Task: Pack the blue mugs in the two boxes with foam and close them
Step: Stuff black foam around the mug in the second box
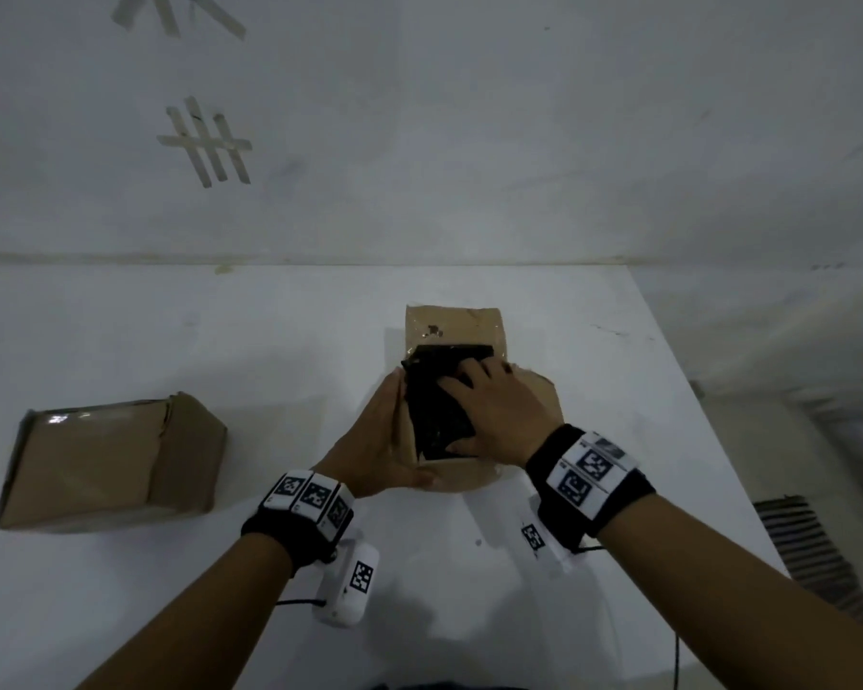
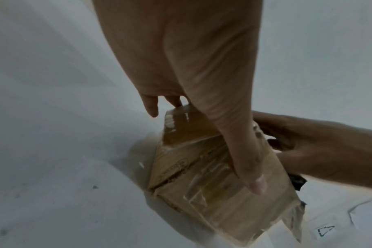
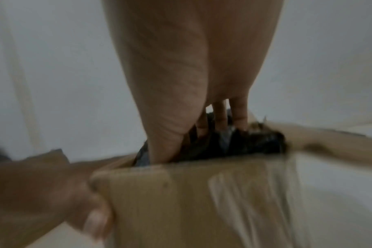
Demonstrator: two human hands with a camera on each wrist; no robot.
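An open cardboard box (image 1: 452, 323) stands at the middle of the white table. A black foam sheet (image 1: 437, 415) fills its opening. My right hand (image 1: 489, 405) lies on the foam with fingers spread and presses down on it; in the right wrist view the fingertips (image 3: 221, 117) sink into the foam (image 3: 255, 144). My left hand (image 1: 377, 440) rests flat against the box's left side, with its thumb (image 2: 244, 159) straight along the near face of the box (image 2: 191, 176). A second cardboard box (image 1: 110, 460) stands shut at the left. No blue mug shows in any view.
The table's right edge (image 1: 708, 430) runs diagonally close to the open box. Beyond it a striped mat (image 1: 808, 550) lies on the floor. A white wall with tape strips (image 1: 205, 141) rises behind the table.
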